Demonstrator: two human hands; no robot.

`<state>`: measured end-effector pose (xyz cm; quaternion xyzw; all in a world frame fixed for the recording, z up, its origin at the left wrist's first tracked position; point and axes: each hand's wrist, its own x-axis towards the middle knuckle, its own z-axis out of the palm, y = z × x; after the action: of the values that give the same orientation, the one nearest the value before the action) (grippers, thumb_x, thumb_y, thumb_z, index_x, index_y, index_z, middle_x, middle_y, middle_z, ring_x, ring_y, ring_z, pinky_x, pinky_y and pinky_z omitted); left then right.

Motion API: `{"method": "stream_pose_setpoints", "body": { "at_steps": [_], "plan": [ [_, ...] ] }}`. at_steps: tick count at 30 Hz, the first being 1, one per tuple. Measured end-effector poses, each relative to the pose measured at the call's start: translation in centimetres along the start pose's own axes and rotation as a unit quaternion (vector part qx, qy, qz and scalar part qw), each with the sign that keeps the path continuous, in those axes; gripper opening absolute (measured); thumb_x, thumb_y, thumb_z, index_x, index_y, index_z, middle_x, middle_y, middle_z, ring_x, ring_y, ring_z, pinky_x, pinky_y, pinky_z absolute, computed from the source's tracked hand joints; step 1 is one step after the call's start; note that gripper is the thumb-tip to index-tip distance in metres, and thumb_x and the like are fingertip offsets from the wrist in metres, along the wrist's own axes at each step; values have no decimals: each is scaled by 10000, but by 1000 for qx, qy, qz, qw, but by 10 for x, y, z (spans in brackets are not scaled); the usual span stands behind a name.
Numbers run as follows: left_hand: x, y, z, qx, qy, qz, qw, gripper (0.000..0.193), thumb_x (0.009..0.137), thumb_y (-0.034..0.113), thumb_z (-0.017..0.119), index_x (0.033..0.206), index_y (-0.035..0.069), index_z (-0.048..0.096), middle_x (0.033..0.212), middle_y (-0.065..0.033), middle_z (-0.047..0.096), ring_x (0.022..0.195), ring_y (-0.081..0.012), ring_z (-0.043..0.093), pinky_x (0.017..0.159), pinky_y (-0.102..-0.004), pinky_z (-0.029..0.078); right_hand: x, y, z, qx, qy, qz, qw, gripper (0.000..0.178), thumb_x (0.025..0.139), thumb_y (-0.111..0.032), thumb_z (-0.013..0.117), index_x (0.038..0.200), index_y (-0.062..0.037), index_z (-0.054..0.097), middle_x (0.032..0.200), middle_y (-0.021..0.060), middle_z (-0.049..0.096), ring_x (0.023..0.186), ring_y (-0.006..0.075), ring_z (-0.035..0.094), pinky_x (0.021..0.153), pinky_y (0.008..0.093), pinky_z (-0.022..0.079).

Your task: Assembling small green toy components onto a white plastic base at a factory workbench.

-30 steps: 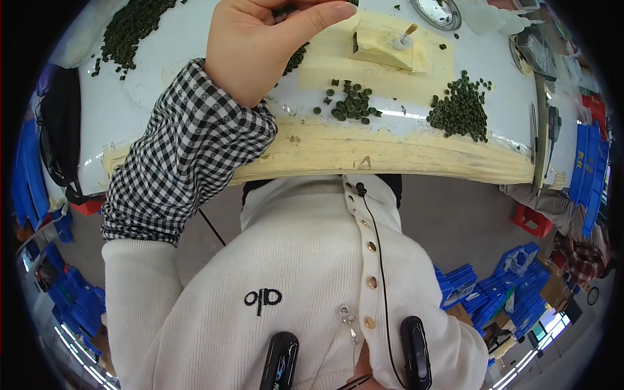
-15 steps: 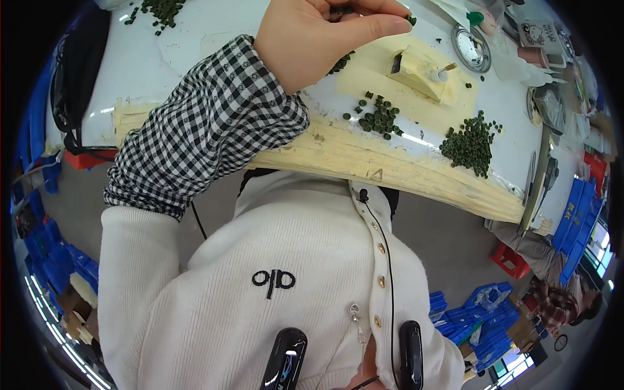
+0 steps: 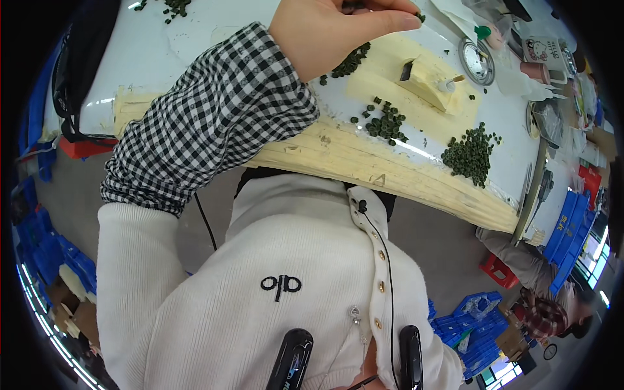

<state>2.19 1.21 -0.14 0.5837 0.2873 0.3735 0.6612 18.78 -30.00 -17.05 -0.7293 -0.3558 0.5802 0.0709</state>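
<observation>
My left hand (image 3: 325,36) is raised over the far part of the table, thumb and fingers pinched together. At their tips pokes out a small dark green piece (image 3: 422,18). Its other fingers are partly cut off by the top edge. Below the wrist lies a pile of similar dark green pieces (image 3: 351,62), partly covered by the hand. To the right stands a pale yellow block (image 3: 426,86) with a white peg-like part (image 3: 446,86) on it, resting on a yellowish sheet (image 3: 377,81). My right hand is out of view.
Two more piles of green pieces, a small one (image 3: 386,123) and a bigger one (image 3: 471,156), lie near the table's wooden front edge (image 3: 364,166). A round metal dish (image 3: 476,62) and a pink cup (image 3: 534,71) stand right. A black bag (image 3: 88,71) sits left. Another person sits at lower right.
The view has shifted slightly. My left hand appears a little farther right and up, uncovering more of the pile under it. The pinch on the green piece stays the same.
</observation>
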Motion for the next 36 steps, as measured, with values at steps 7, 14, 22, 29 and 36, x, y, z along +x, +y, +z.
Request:
{"method": "stream_pose_setpoints", "body": {
  "at_steps": [7,14,22,29,36],
  "plan": [
    [-2,-3,0,-9,-26,-3,1000,167,853,75,681,968,-46,675,648,44,572,541,7,403,493,-147,323,-16,38,-21,-300,-85,259,914,296,937,-190,486,1127,0,610,1110,198,623,1010,325,598,897,390,465],
    [0,-12,-1,12,-9,-2,1000,173,849,76,687,973,-44,673,737,-3,637,612,-19,497,553,-154,402,3,-130,-15,-65,-73,-430,897,294,965,-165,432,1158,3,575,1179,195,570,1102,300,542,978,373,409],
    [2,-12,1,23,8,-26,999,176,844,72,690,972,-45,670,780,-35,660,651,-40,539,589,-165,433,75,-240,158,-231,-633,-473,568,433,936,-386,508,1129,-16,622,1118,128,642,1032,253,594,895,343,458],
    [-3,-11,4,9,7,-81,997,166,851,75,686,969,-41,672,671,1,618,528,-22,465,471,-164,352,43,-242,167,-233,-600,-396,655,442,936,-412,496,1099,-26,637,1092,124,650,1004,240,601,880,341,463],
    [0,-13,5,3,15,-84,996,164,850,76,689,962,-42,672,679,-11,624,544,-33,487,486,-173,373,33,-237,154,-211,-556,-362,718,456,935,-437,484,1068,-35,652,1065,120,658,977,228,607,864,338,469]
  ]
}}
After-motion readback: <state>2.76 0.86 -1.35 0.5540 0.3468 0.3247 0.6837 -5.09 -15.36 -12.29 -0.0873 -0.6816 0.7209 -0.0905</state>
